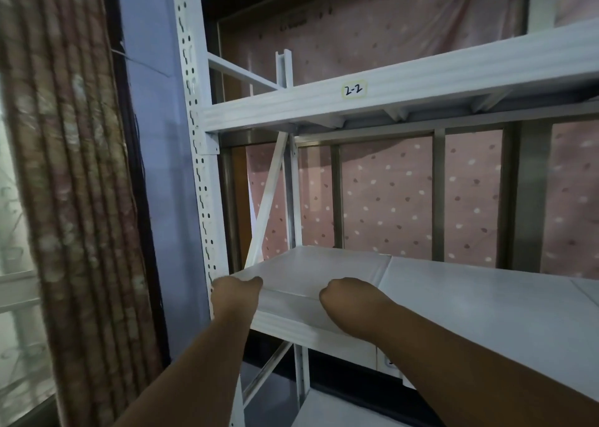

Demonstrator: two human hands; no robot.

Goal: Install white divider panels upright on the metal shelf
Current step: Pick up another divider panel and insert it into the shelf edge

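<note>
A white divider panel (319, 272) lies flat at the left end of the white metal shelf (353, 102), on the lower deck. My left hand (235, 292) grips the panel's front left corner beside the perforated upright. My right hand (348, 297) holds the panel's front edge about a hand's width to the right, fingers curled under and hidden. A second white panel (479, 300) lies flat to the right, edge to edge with the first.
The perforated white upright (197, 154) and a diagonal brace (269, 199) stand at the shelf's left end. An upper beam carries a label reading 2-2 (354, 89). A pink spotted cloth (389, 199) hangs behind. A patterned curtain (71, 183) hangs at the left.
</note>
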